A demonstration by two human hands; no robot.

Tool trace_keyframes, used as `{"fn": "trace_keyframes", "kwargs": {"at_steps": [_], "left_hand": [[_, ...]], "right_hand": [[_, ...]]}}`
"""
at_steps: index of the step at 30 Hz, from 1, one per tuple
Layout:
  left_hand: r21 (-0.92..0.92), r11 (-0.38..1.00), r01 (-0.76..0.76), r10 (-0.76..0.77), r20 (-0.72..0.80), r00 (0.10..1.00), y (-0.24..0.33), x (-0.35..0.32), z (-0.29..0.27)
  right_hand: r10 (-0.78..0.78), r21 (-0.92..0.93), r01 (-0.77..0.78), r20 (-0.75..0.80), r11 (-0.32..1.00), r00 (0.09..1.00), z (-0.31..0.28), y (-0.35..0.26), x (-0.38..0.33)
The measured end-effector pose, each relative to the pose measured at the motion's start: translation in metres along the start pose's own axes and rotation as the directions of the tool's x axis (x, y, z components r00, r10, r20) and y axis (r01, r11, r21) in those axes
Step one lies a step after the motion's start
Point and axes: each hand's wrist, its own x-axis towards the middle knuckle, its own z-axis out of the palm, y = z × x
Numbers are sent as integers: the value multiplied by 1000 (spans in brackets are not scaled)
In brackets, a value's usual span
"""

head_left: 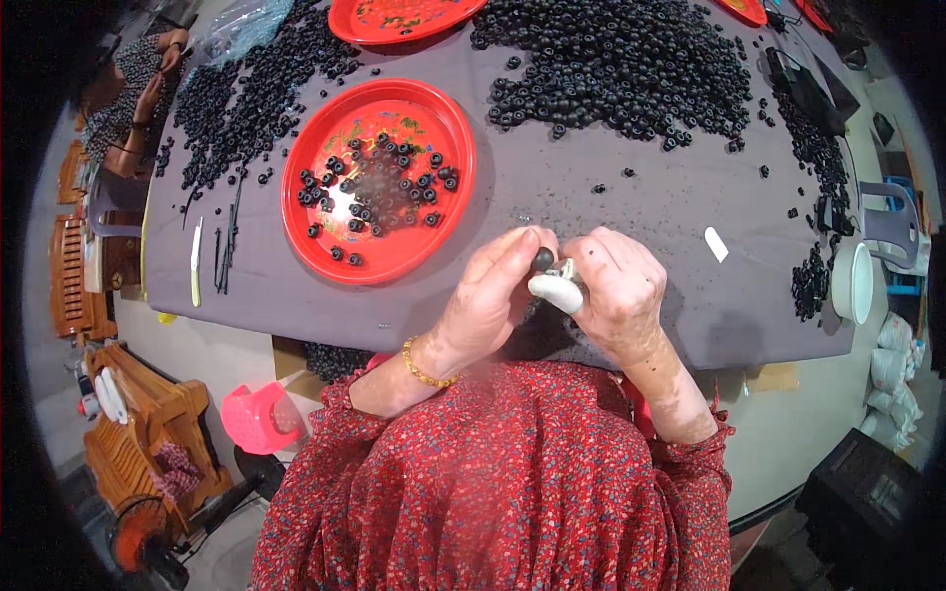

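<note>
The landmark is the full red tray [409, 251], a round one holding scattered black pieces [425, 180], on a counter [631, 212] covered in grey cloth. To the right of this tray and nearer the person, the left hand [488, 295] pinches a black bead [543, 259] between thumb and fingers. The right hand [623, 286], farther right of the tray, is curled tightly around a small tool [558, 294] with a pale, rounded end; the rest of it is mostly hidden by the fingers. The bead sits just beside the tool, though I cannot tell whether they touch. A yellow bracelet [424, 366] circles the left wrist, below the tray.

Beyond the tray and to its right spreads a large heap of black pieces [611, 69]; a second heap [241, 113] lies to its upper left. Another red tray [379, 32] stands directly beyond it. To its left lie thin dark strips [229, 236] and a slim pale stick [196, 261]. Well to its right are a flat white piece [715, 244] and a pale bowl [851, 283].
</note>
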Motion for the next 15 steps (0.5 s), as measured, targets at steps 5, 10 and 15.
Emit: {"fn": "trace_keyframes", "kwargs": {"at_steps": [5, 10, 15], "left_hand": [[-73, 997, -2, 5, 37, 999, -5, 0, -10], [-34, 997, 71, -74, -105, 992, -4, -1, -2], [-58, 993, 105, -107, -37, 994, -6, -2, -14]], "right_hand": [[114, 105, -117, 38, 987, 993, -2, -5, -3], [425, 577, -457, 201, 677, 883, -2, -12, -3], [551, 702, -659, 449, 268, 703, 2, -14, 0]]}}
